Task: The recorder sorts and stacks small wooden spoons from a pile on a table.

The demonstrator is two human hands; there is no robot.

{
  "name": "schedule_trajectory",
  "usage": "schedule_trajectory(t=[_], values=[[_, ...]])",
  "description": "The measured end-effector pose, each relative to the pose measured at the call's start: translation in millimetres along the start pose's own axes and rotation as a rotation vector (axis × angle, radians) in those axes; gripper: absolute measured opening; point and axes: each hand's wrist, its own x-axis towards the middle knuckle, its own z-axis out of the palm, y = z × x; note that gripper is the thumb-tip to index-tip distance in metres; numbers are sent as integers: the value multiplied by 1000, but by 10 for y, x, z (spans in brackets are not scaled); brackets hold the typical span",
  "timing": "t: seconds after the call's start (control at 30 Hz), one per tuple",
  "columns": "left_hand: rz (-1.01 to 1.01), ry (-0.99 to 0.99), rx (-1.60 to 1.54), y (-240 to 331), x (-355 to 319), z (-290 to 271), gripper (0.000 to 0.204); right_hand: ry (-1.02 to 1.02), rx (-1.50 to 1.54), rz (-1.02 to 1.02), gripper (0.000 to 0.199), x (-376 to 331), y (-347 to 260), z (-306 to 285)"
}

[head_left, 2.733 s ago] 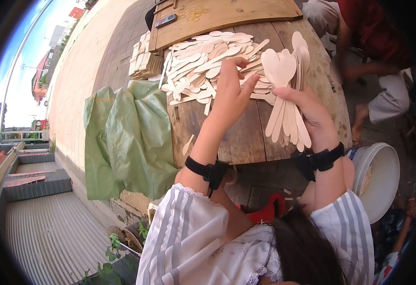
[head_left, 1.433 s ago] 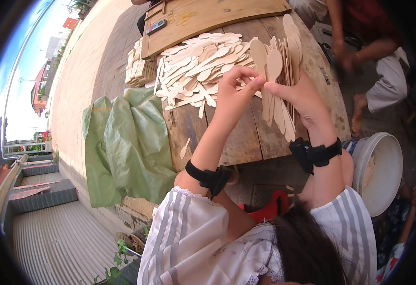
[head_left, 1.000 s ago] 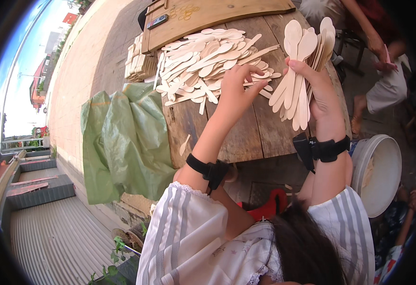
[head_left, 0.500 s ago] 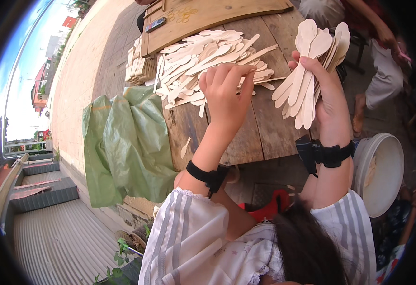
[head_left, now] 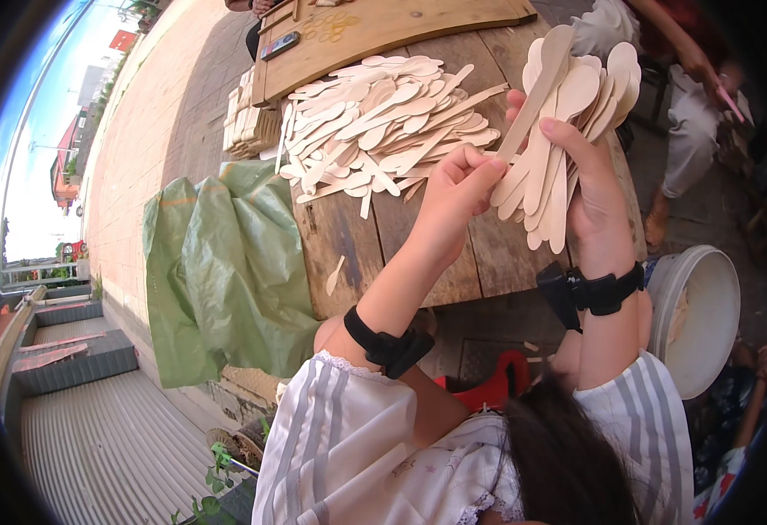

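Observation:
My left hand (head_left: 460, 194) pinches the lower end of a single flat wooden spoon (head_left: 538, 86), which slants up across the front of a bundle. That bundle of wooden spoons (head_left: 580, 92) is held fanned out in my right hand (head_left: 595, 175), thumb over the handles and fingers behind, bowls upward. A loose heap of wooden spoons (head_left: 375, 122) lies on the plank table (head_left: 440, 262), to the left of both hands. One stray spoon (head_left: 335, 276) rests apart near the table's left side.
Neat stacks of wooden spoons (head_left: 250, 122) stand beyond the heap. A wooden board (head_left: 401, 22) with yellow rubber bands spans the table's far end. Green sheeting (head_left: 226, 271) drapes at the left; a white bucket (head_left: 699, 324) stands right. Other people (head_left: 690, 122) sit nearby.
My left hand has moved right from over the heap to the bundle, and a spoon now shows in its pinch. The right hand still holds the bundle.

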Motion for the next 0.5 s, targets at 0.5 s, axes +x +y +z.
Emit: schedule_trajectory(t=[0.5], values=[[54, -34, 465, 198, 50, -192, 19, 82, -22, -48, 56, 36, -59, -83]])
